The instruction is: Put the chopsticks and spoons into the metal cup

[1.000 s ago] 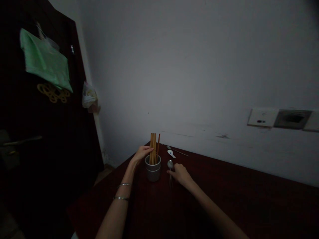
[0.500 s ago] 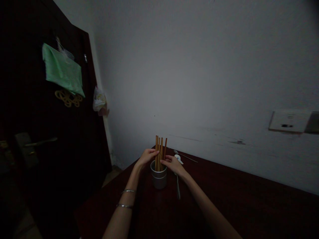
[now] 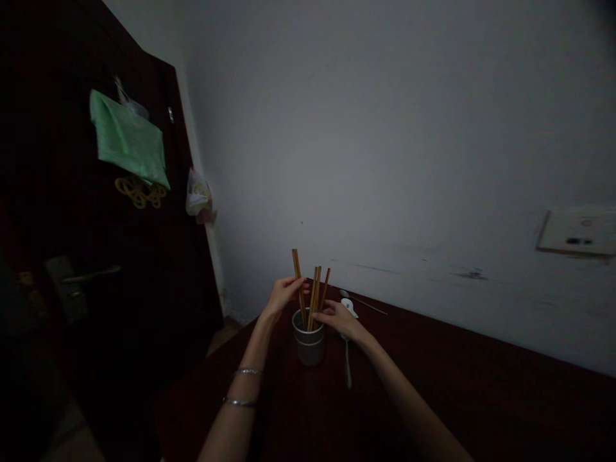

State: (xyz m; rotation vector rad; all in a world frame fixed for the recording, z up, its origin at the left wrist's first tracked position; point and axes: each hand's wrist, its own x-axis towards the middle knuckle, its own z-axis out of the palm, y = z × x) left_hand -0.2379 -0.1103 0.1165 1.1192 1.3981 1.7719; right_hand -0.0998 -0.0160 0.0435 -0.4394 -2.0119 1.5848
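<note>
A small grey cup stands on the dark red table with several wooden chopsticks upright in it. My left hand pinches one chopstick, which is raised and tilted left above the others. My right hand rests at the cup's right rim, its fingers closed on the remaining chopsticks. Two bracelets ring my left forearm.
A metal spoon lies on the table right of the cup; a white spoon and another metal spoon lie behind it. A dark door with a green bag stands left. A wall socket is at right.
My right hand left the spoon on the table and went to the chopsticks in the cup. My left hand has lifted one chopstick up and to the left, apart from the bundle.
</note>
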